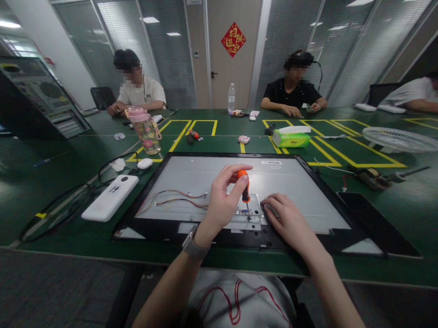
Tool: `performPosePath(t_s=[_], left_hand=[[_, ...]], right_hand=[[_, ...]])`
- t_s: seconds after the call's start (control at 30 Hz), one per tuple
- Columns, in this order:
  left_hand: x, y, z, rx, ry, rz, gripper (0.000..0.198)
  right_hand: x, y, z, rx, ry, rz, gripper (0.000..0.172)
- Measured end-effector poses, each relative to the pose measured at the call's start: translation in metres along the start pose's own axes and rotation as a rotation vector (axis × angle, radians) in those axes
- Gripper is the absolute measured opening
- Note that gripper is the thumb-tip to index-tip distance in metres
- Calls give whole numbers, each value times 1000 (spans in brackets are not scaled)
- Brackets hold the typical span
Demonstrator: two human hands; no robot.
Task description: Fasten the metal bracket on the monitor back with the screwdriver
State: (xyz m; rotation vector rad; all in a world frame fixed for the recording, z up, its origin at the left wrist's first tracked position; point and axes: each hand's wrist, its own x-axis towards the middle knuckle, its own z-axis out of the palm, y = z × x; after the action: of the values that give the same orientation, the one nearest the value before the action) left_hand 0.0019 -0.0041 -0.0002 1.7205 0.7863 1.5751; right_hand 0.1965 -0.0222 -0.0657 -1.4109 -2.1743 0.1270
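Observation:
A flat monitor panel (299, 188) lies face down on the green table, its grey metal back up inside a black frame. My left hand (222, 199) grips an orange and black screwdriver (244, 185), held upright with its tip on a small metal board (247, 215) near the panel's front edge. My right hand (288, 220) rests flat on the panel just right of the screwdriver tip, fingers pressing the board. Thin coloured wires (180, 197) run across the panel to the left of my hands.
A white oblong device (110, 197) and black cables (68, 199) lie left of the panel. A pink-lidded bottle (147, 130), a green tissue pack (291, 137), a white fan grille (402, 139) and a black panel (378, 223) are nearby. Three people sit at the far side.

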Motion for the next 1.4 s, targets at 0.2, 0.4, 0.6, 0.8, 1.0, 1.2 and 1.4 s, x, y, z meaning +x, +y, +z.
performPosePath(t_s=[0.2,0.4,0.6,0.8,1.0,1.2,1.4], left_hand=[[0,0,0,0,-1,-2,20],[-1,2,-2,25,19,-7,26],[0,-2,0,-115,37,-49,29],[1,-2,0,-104,48,-36,27],[1,0,-1,-3,52,33,18],[2,0,-1,-62,57,10,27],[1,1,-1,-7,65,33,18]], right_hand=[[0,0,0,-1,4,-4,20],[0,0,0,-1,10,-4,20],[0,2,1,9,11,-7,20],[0,-1,-2,10,27,-11,21],[0,-2,-2,4,5,-3,21],[0,-1,-1,4,2,-3,21],[0,1,0,6,22,-16,20]])
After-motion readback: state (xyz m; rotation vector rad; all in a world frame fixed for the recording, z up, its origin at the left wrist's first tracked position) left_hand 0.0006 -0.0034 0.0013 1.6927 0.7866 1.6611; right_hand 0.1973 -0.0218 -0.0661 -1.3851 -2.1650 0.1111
